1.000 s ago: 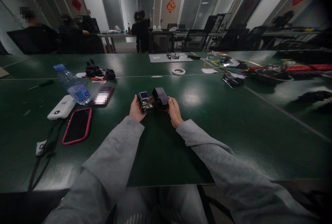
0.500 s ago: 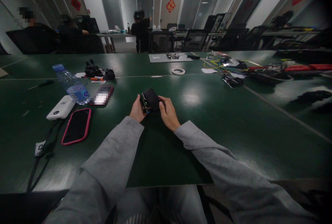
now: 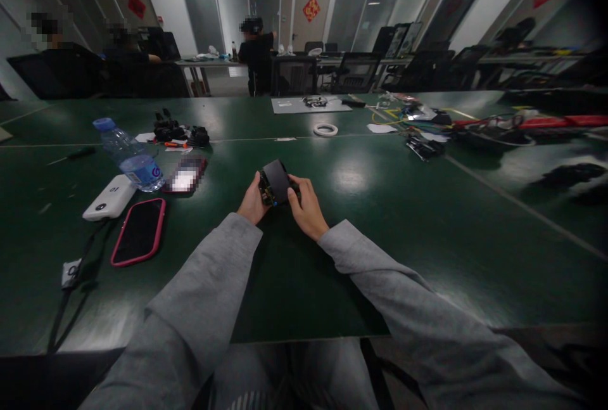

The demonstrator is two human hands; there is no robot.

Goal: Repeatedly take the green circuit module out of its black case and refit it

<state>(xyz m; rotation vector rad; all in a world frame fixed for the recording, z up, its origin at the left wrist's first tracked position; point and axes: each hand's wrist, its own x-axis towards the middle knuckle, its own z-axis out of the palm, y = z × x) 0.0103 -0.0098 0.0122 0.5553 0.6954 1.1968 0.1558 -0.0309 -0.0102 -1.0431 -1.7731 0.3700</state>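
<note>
A black device (image 3: 276, 180) with a flat dark cover and green circuit parts showing along its left side is held above the green table (image 3: 304, 283). My left hand (image 3: 253, 202) grips its left edge, thumb at the upper left. On the other side, my right hand (image 3: 307, 207) has its thumb on the front of the cover and its fingers round the right edge. The undersides of the fingers are hidden behind the device.
To the left lie a pink-edged phone (image 3: 139, 232), a white power bank (image 3: 110, 198) with a cable, a tilted bottle (image 3: 137, 166) and another phone (image 3: 186, 175). Beyond are a white ring (image 3: 325, 129) and a grey board (image 3: 289, 106). Wires (image 3: 427, 115) lie at the right.
The device has turned slightly, and its cover now looks lighter. My right thumb has shifted left and down onto the cover. My left hand has hardly moved.
</note>
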